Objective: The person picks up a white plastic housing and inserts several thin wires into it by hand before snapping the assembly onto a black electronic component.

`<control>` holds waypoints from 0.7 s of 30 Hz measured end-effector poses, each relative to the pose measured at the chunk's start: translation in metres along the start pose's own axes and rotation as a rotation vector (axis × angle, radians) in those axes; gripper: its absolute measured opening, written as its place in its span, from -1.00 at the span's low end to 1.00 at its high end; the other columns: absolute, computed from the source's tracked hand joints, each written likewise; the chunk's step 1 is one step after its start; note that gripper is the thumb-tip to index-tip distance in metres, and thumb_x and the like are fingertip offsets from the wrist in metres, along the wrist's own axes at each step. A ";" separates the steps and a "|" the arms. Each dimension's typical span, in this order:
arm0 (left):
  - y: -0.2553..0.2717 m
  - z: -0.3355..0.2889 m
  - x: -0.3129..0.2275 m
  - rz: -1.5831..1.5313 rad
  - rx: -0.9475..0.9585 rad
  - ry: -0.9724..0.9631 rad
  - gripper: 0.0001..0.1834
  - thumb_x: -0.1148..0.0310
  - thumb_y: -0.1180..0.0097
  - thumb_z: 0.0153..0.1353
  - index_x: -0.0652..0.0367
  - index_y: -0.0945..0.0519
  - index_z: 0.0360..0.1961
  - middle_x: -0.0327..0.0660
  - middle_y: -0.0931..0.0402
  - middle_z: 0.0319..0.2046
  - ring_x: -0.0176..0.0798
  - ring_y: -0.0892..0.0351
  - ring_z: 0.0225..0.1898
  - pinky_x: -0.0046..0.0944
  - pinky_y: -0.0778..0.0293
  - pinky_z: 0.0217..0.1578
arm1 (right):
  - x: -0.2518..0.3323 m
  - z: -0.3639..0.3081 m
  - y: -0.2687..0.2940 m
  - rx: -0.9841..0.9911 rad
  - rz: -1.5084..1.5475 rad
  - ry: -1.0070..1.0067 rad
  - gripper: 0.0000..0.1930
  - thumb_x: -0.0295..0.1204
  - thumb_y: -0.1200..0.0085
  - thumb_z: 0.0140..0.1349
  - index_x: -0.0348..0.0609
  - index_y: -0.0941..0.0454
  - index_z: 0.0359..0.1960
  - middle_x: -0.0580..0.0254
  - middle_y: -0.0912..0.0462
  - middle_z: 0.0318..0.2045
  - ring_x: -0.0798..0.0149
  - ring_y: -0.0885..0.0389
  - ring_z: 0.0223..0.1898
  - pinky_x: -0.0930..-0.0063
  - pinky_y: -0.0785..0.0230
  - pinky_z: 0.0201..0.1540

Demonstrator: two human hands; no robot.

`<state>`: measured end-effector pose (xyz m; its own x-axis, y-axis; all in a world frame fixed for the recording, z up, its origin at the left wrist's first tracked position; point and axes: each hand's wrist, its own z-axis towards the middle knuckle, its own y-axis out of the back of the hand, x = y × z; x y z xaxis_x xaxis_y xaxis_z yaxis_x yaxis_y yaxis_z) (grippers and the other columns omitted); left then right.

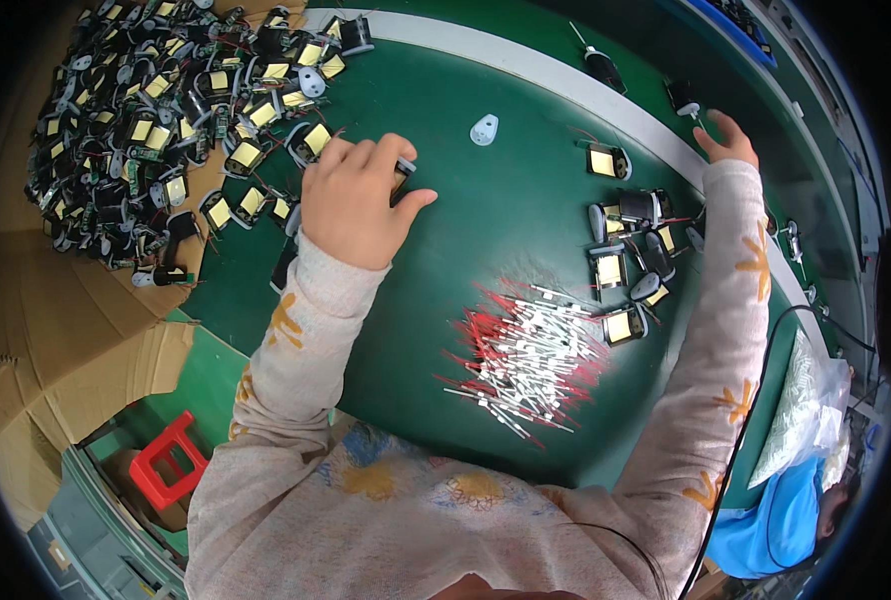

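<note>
My left hand [361, 195] curls over a small black module [402, 178] with a grey end, its fingers bent round it and the thumb sticking out to the right. Most of that module is hidden under the palm. My right hand [728, 140] reaches to the far right, fingers apart, close to a black part with a grey end [683, 98]. No object shows in its grasp. Between the arms lies a pile of white sticks with red wires [536, 350]. A loose grey teardrop-shaped piece [484, 130] rests on the green mat [436, 260].
Many black modules with yellow pads [156, 110] are heaped on cardboard [116, 320] at left; several more [609, 268] lie at right. A black-handled tool [604, 70] rests beyond the pale strip [526, 62]. A black cable [746, 430] runs beside my right arm. A red stool [169, 460] stands lower left.
</note>
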<state>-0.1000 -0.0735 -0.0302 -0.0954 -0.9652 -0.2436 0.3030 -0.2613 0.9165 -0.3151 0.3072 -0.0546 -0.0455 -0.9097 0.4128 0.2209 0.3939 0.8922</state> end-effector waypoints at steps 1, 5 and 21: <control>0.007 -0.006 0.001 -0.060 -0.035 -0.016 -0.73 0.32 -0.29 -0.07 0.08 -0.50 -0.33 -0.31 -0.48 -0.54 -0.15 -0.42 -0.40 -0.18 -0.32 -0.34 | 0.031 -0.019 0.002 -0.055 -0.104 0.195 -0.58 -0.36 -0.24 0.03 -0.02 -0.52 -0.01 0.15 -0.60 -0.10 0.14 -0.56 -0.07 0.29 -0.37 0.01; 0.013 -0.016 -0.011 -0.377 -0.185 -0.111 -0.70 0.49 -0.27 -0.08 0.11 -0.50 -0.26 -0.26 -0.45 -0.52 -0.17 -0.37 -0.45 -0.25 -0.33 -0.37 | 0.107 -0.143 0.037 0.229 0.333 0.598 -0.67 -0.56 -0.21 -0.05 -0.09 -0.56 -0.17 0.13 -0.61 -0.29 0.08 -0.55 -0.24 0.33 -0.41 -0.19; 0.020 -0.036 -0.041 -0.994 0.027 -0.213 -0.66 0.46 -0.26 -0.07 0.17 -0.59 -0.19 -0.16 -0.58 -0.21 -0.09 -0.39 0.05 -0.22 -0.36 -0.02 | 0.105 -0.240 0.003 0.200 0.292 0.761 -0.67 -0.63 -0.17 -0.11 -0.14 -0.54 -0.22 0.25 -0.58 -0.50 0.16 -0.55 -0.42 0.35 -0.41 -0.32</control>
<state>-0.0562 -0.0399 -0.0133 -0.4602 -0.2877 -0.8399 -0.0272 -0.9410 0.3373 -0.0850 0.1811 -0.0521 0.6723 -0.5797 0.4604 -0.0583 0.5785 0.8136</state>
